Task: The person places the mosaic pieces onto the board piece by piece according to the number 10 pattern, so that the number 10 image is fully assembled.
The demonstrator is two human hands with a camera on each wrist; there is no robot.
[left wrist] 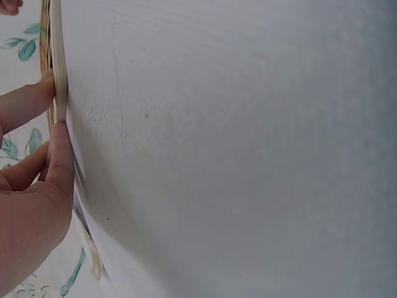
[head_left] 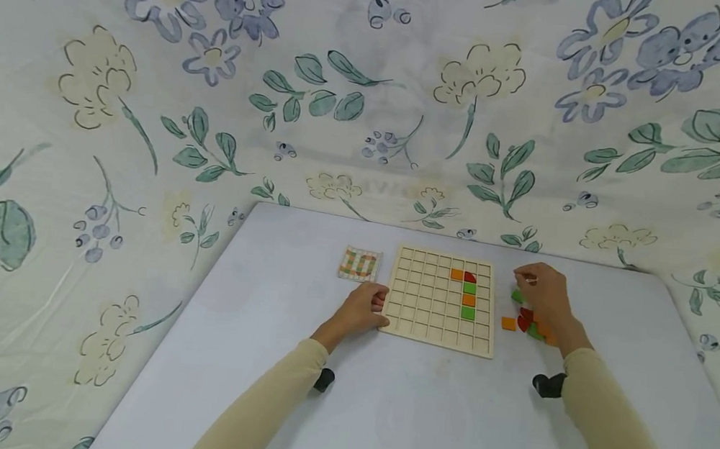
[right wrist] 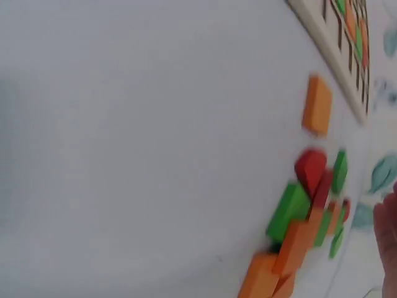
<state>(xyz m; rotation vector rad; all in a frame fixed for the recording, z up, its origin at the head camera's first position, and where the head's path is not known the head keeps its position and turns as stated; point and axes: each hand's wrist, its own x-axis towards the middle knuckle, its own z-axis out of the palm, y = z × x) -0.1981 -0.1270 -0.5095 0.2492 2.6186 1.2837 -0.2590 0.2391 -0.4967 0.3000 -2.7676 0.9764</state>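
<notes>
Soft even light, faint shadows on the tabletop (head_left: pixel 420 411); right wrist view blurred

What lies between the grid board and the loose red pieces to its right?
One orange square lies between the grid board and the red pieces; the head and right wrist views both show it.

sleeves (head_left: pixel 260 410): long, plain, pale yellow-beige | black rounded pieces (head_left: pixel 548 386): one under each sleeve end | hands (head_left: pixel 358 311): bare

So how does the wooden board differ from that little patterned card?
The wooden board is much larger than the patterned card. The board has a square grid holding five coloured tiles; the card shows a multicoloured printed pattern. Both lie on the white table.
</notes>
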